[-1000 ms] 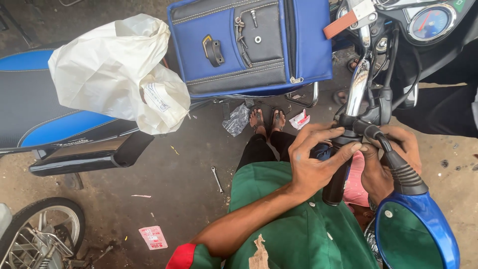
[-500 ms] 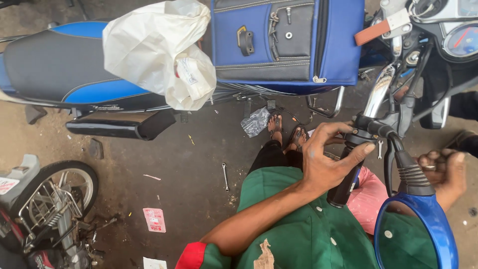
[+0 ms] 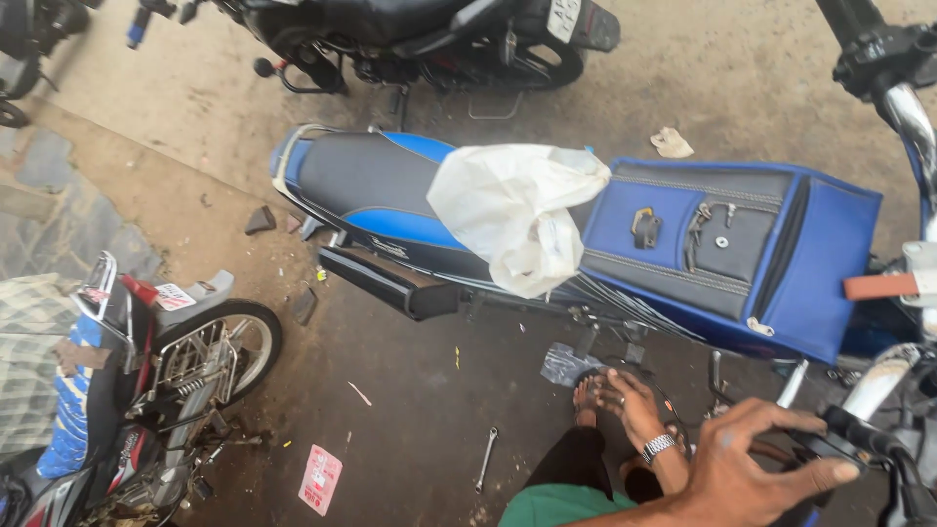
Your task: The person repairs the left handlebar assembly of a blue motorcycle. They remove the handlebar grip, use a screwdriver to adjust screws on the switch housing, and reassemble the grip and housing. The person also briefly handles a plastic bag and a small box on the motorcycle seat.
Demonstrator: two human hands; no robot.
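While the left hand (image 3: 742,468) closes around the black handlebar grip (image 3: 859,434) at the lower right of the head view, fingers curled over it and thumb beneath, the work in hand looks to me like a job on that handlebar's controls, at the stage of holding the bar steady. A second hand (image 3: 632,402), wearing a metal wristwatch (image 3: 659,447), lies lower down with its fingers spread and holding nothing. I take it for the right hand, though its forearm passes behind the left and I cannot be sure. It rests just beside a sandalled foot (image 3: 586,392).

Any further move at the grip would, in my judgement, call for a tool. The nearest one in sight is a small spanner (image 3: 485,457) on the ground, apart from both hands and left of the foot.

The surface is bare, stained ground (image 3: 439,390), dusty and littered with scraps, among them a red-and-white card (image 3: 320,478) and a rag (image 3: 672,143).

A blue motorcycle stands across the middle, with a black and blue seat (image 3: 351,181). A crumpled white plastic bag (image 3: 512,210) lies over the seat, and a blue and black tank cover (image 3: 722,244) with zip pockets sits beside the bag.

Another motorcycle's rear wheel (image 3: 220,351) shows at the left. A black motorcycle (image 3: 420,29) is parked along the top edge. The place looks like an open roadside repair yard.
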